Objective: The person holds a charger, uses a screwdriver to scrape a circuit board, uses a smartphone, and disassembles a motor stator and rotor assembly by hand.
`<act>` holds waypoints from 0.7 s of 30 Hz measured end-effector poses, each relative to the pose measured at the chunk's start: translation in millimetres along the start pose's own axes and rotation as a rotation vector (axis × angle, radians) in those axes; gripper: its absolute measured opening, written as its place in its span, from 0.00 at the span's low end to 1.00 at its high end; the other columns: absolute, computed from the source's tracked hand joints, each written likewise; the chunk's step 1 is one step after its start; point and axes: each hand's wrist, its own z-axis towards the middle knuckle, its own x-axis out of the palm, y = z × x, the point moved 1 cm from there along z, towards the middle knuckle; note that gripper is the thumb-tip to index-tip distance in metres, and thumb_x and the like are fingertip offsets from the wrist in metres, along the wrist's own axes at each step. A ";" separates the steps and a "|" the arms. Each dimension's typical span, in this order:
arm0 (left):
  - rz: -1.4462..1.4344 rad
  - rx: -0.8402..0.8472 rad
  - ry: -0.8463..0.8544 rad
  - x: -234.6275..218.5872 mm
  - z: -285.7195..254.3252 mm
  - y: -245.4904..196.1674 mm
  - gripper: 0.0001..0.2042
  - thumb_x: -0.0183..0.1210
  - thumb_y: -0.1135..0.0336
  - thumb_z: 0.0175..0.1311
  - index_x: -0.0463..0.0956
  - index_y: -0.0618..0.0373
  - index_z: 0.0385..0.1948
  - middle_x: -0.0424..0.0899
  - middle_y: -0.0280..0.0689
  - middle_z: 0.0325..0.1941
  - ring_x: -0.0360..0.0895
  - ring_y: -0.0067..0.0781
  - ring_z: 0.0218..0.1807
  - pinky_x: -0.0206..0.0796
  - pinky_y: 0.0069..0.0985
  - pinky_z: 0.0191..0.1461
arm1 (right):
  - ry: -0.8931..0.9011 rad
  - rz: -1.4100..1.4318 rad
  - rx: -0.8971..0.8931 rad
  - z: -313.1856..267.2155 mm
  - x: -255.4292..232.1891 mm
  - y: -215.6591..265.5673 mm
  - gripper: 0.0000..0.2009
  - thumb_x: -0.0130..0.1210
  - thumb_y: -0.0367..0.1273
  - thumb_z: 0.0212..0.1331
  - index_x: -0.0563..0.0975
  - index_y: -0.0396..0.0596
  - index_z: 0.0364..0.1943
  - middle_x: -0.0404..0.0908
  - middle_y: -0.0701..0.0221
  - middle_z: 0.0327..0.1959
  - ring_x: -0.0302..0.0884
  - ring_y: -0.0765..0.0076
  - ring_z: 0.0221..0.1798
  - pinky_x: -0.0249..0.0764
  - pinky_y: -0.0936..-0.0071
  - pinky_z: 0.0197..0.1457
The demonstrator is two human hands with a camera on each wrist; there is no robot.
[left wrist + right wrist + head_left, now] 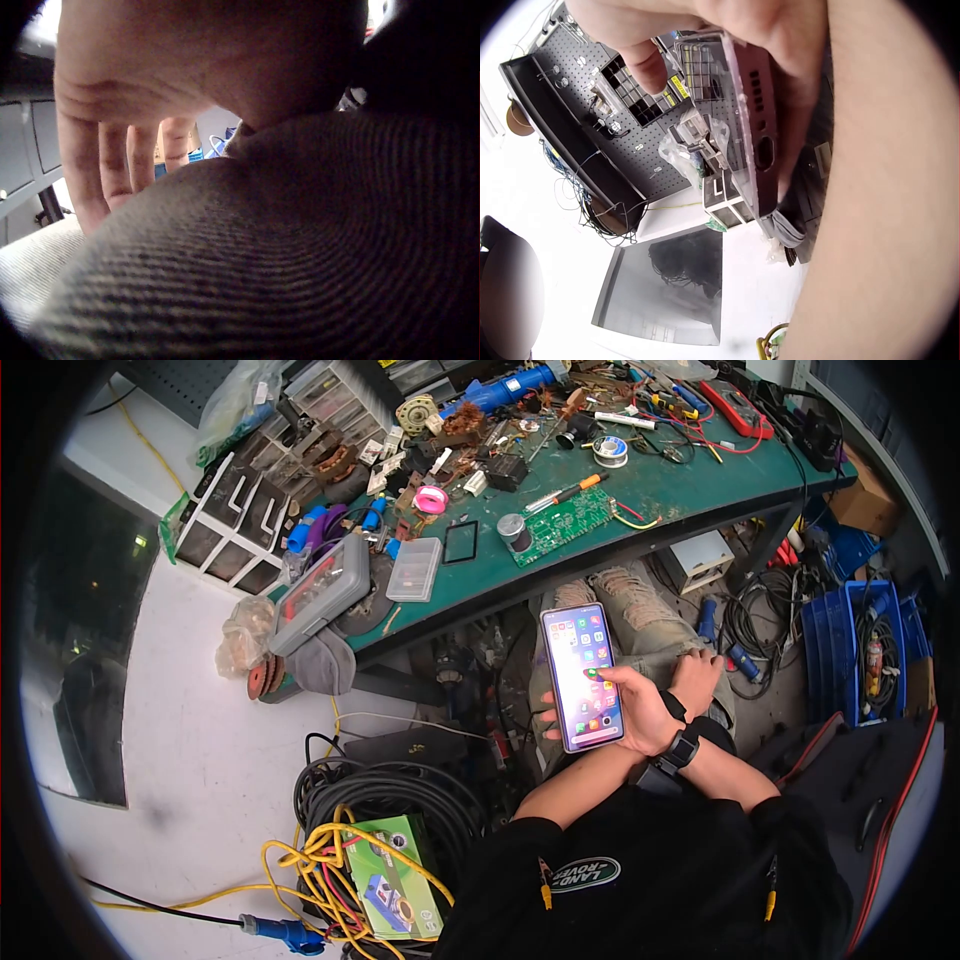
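Note:
My right hand (628,708) holds a smartphone (582,675) upright above my lap. Its thumb lies on the lit screen full of app icons, and its fingers wrap the phone's left edge. In the right wrist view the phone (744,127) shows edge-on in a clear case, gripped by the right hand (780,34). My left hand (697,675) rests flat on my knee in worn grey jeans (640,610). In the left wrist view its fingers (112,161) lie straight on the ribbed fabric (262,255) and hold nothing.
A cluttered green workbench (700,485) stands ahead, carrying a green circuit board (565,525), tools and clear plastic boxes (415,568). Black cable coils (400,800), yellow cable and a green box (395,875) lie on the floor at left. Blue crates (870,650) stand at right.

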 end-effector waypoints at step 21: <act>0.033 0.007 -0.007 -8.5 -2.9 1.5 0.25 0.69 0.53 0.45 0.72 0.52 0.44 0.77 0.36 0.42 0.77 0.35 0.46 0.72 0.31 0.35 | -0.086 0.019 -0.143 3.4 -7.6 1.8 0.33 0.29 0.54 0.70 0.65 0.41 0.65 0.76 0.46 0.54 0.79 0.45 0.50 0.73 0.46 0.60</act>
